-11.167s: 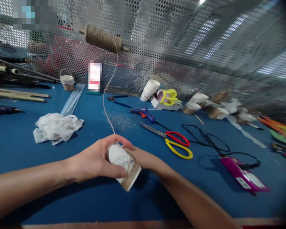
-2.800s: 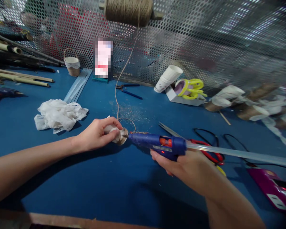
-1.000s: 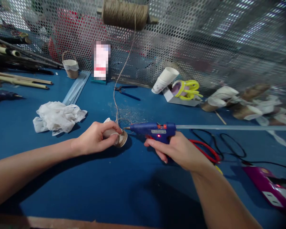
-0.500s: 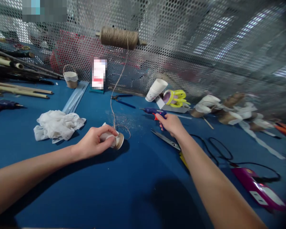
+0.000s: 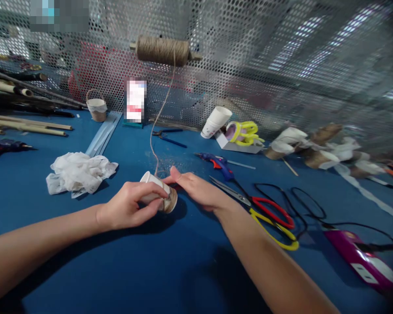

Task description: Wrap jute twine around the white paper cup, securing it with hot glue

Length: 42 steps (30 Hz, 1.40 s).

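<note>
Left hand (image 5: 132,205): thumb and fingers pinched around a white paper cup (image 5: 157,185) banded with brown twine at its base end. Cup tilted, rim pointing away and left, banded end toward the near right; contact with the tabletop could not be told.

Right hand (image 5: 196,189): thumb raised, fingers reaching behind the cup's banded end; whether they gripped anything could not be told.

Strand of thin brown twine (image 5: 151,141): slack, rising from behind the cup to a brown twine spool (image 5: 162,50) on a rod before the perforated grey metal panel (image 5: 242,61), which bounded the far edge.

Blue tabletop (image 5: 134,266): its broadest open stretch lay on the near side, between the forearms; a narrower strip separated the left hand from a crumpled heap of white sheer fabric (image 5: 80,174).

Right flank, tighter: long metal scissors with red and yellow handles (image 5: 240,198), blades just beyond the right wrist, handles beside the forearm; blue glue gun with red trigger (image 5: 223,168), lying beyond the scissor tips; black cable, looped; magenta power strip (image 5: 347,248), farther right.

Far side: blue-handled pliers (image 5: 170,137); tilted stack of white paper cups (image 5: 216,122), close to the panel.
</note>
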Tool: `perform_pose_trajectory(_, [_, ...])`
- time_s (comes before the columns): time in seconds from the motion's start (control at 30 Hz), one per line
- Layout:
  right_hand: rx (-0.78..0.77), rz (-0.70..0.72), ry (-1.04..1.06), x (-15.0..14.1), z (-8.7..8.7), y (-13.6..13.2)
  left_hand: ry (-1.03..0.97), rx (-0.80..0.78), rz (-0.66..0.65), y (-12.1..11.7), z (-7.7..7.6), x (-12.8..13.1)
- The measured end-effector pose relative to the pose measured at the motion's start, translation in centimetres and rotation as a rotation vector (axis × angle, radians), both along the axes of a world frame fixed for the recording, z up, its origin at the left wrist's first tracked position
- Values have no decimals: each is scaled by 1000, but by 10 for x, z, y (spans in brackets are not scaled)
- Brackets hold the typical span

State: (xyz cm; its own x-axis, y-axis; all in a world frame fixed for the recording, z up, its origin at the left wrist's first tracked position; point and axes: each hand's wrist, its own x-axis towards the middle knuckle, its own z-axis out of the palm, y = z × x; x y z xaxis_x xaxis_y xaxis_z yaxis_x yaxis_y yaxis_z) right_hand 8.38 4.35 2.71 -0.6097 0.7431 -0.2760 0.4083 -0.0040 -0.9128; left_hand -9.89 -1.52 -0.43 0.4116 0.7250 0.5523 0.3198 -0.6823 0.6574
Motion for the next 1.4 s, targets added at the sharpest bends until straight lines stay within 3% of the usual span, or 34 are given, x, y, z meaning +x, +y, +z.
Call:
perform_pose_trajectory(0.13, [-204,-123,318,-10,-7,-8,25,45,-67,-1,-1,1])
perform_pose_trajectory(0.3, [-237,-241,335,-6,-8,-7,32,49,-90,0,-2,1])
perform_pose_trajectory(0.53, [-314,-38,231,-10,-7,-10,141,152,-170,-4,3,2])
perform_pose_trajectory(0.73, [-436,-69,566,-8,-7,-5,182,124,-255,-8,3,4])
perform_pose_trajectory(0.87, [-315,-253,560,-3,-5,-1,9,-78,-215,-7,6,4])
perform_pose_trajectory(1.0, [37,-489,236,3,-12,3,-111,-273,-91,-5,8,3])
perform_pose_trajectory(1.1, [199,-575,117,11,-14,7,-122,-318,-99,-4,7,3])
perform_pose_trajectory(1.2, [301,-590,-9,21,-8,10,-110,-300,-117,-4,7,3])
perform_pose_trajectory(1.33, [213,-444,-121,30,3,10,-105,-268,-99,-4,8,2])
perform_pose_trajectory(1.4, [269,-442,-156,32,8,7,-96,-264,-96,-3,8,2])
